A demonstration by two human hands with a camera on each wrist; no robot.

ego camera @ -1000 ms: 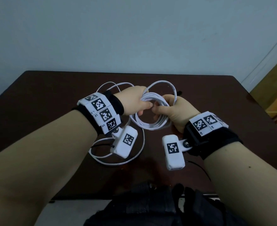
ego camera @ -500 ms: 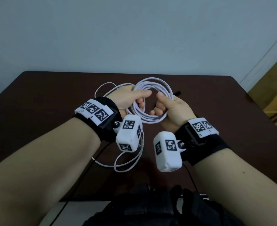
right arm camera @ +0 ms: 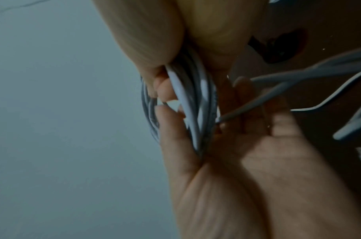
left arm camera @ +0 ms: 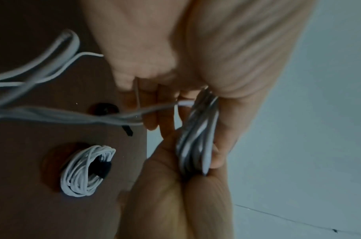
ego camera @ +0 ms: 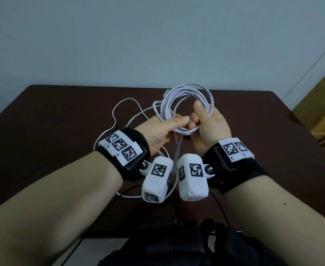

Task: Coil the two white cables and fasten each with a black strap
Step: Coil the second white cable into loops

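The right hand [ego camera: 209, 129] grips the coil [ego camera: 186, 104] at about its 4 o'clock edge, thumb laid up over the strands and fingers curled behind them; the right wrist view shows the bundle [right arm camera: 194, 103] running between thumb and fingers. The left hand [ego camera: 161, 129] meets it at the coil's 7 o'clock, thumb and fingertips pinching the lower strands, and the left wrist view shows those strands [left arm camera: 198, 142] pressed between the two hands. The coil is held in the air above the table [ego camera: 43, 116], standing nearly upright toward the head camera, at 12 o'clock from the wrists. From its lower edge the loose tail [ego camera: 119, 112] of the same cable drops between the wrists, then loops out over the tabletop at 9 to 11 o'clock of the left hand and curves back under the left wrist camera [ego camera: 157, 179]. In the left wrist view a second coil [left arm camera: 85, 169] lies flat on the table, well apart from the hands, with a black strap [left arm camera: 99, 168] wrapped across its strands. Just past the tail in that view sits a small black piece [left arm camera: 127, 131] on the table; what it is cannot be told. Both wrists carry black bands [ego camera: 234, 169] with printed marker tags.
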